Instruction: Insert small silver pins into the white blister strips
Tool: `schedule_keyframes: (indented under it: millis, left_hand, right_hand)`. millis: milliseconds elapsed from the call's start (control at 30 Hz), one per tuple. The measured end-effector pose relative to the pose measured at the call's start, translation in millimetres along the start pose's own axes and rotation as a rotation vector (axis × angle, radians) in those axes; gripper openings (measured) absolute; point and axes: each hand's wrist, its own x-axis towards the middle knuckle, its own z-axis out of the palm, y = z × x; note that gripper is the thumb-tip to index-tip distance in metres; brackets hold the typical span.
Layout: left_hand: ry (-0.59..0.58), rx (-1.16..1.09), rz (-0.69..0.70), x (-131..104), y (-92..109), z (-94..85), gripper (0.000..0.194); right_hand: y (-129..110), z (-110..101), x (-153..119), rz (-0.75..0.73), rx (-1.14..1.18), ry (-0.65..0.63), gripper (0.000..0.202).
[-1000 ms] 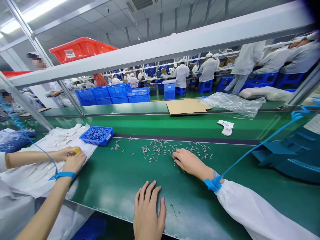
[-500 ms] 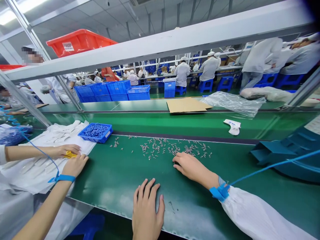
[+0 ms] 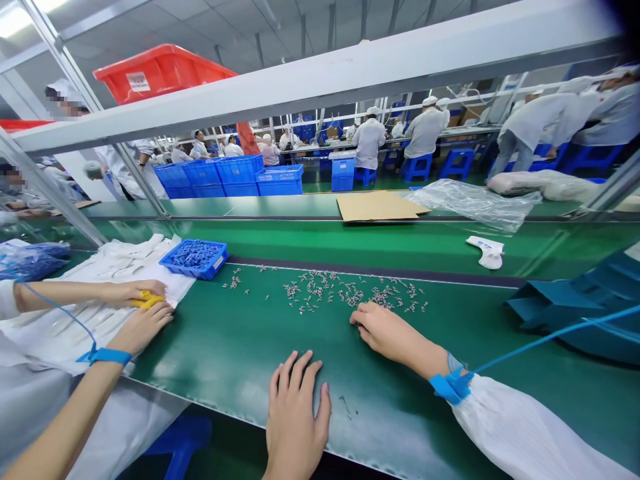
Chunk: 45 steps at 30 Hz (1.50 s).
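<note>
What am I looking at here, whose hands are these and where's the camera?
The camera sits on a person's head, looking down at a green bench. Their left hand lies flat on it, holding nothing. Their right hand, with a blue wrist strap, touches the near edge of a scatter of small metal parts; whether its fingers hold any is unclear. The two hands on the far left belong to a co-worker, gripping something yellow beside a blue tray.

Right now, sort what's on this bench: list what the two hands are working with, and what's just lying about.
In hand:
right hand at the scattered small metal parts
left hand flat on the green mat

Lying about:
blue tray
cardboard sheet
plastic bag
white piece
</note>
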Motion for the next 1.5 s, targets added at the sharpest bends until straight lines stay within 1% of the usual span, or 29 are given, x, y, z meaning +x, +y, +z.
schedule_keyframes:
  millis: [267,333,400,433,500,600,667,733,767,800,867,933,1033,1100,1167,1200,1267,1333,1433,1500]
  left_hand:
    - [-0.006,0.005,0.002,1,2,0.2,0.033]
    - [-0.012,-0.019,0.009,-1,3,-1.0,0.032]
    - [-0.01,-0.067,0.002,-3,-1,-5.1,0.032]
    - [0.007,-0.089,-0.015,-3,-5,-8.4,0.031]
    - [0.073,-0.098,-0.08,0,-21,-16.7,0.029]
    - [0.187,-0.001,-0.263,15,-58,-27.9,0.03]
    - [0.185,0.058,-0.367,28,-83,-30.9,0.034]
    - [0.145,0.05,-0.37,37,-99,-29.8,0.033]
    - [0.126,0.029,-0.347,39,-102,-28.2,0.031]
    - [0.113,0.007,-0.319,39,-101,-26.1,0.03]
    - [0.095,-0.027,-0.274,31,-87,-21.5,0.027]
    - [0.077,-0.065,-0.235,17,-60,-17.0,0.024]
    - [0.041,-0.173,-0.18,-7,-8,-11.2,0.022]
    - [0.022,-0.243,-0.157,-17,23,-8.4,0.027]
    - [0.001,-0.302,-0.145,-21,42,-7.6,0.036]
    - [-0.016,-0.332,-0.143,-21,47,-8.0,0.04]
    - [-0.058,-0.379,-0.132,-16,46,-10.3,0.044]
    - [-0.108,-0.382,-0.104,-6,36,-12.5,0.049]
    - [-0.21,-0.321,-0.028,9,20,-12.5,0.065]
    - [-0.285,-0.282,0.009,16,16,-10.5,0.072]
  right_hand:
    - [5,6,-1,0.003,0.107,0.026,0.019]
    - [5,6,-1,0.006,0.112,0.03,0.019]
    - [5,5,-2,0.005,0.12,0.04,0.019]
    - [4,4,-2,0.008,0.134,0.045,0.019]
    - [5,2,-3,0.021,0.178,0.055,0.018]
    - [7,-1,-6,0.038,0.244,0.071,0.017]
    - [9,-2,-7,0.044,0.275,0.078,0.018]
    - [10,-3,-9,0.059,0.316,0.078,0.017]
    - [11,-4,-11,0.069,0.341,0.077,0.017]
    - [11,-6,-12,0.077,0.366,0.074,0.017]
    - [9,-9,-14,0.09,0.418,0.064,0.018]
    - [5,-13,-17,0.092,0.479,0.041,0.018]
    - [-6,-18,-22,0.089,0.573,-0.018,0.017]
    - [-15,-20,-25,0.077,0.623,-0.065,0.016]
    - [-25,-22,-30,0.058,0.663,-0.116,0.015]
    - [-29,-23,-32,0.048,0.68,-0.144,0.015]
    - [-37,-24,-35,0.037,0.702,-0.196,0.015]
    - [-43,-24,-36,0.037,0.71,-0.241,0.013]
    - [-48,-23,-33,0.048,0.717,-0.304,0.012]
    - [-51,-22,-27,0.048,0.71,-0.34,0.013]
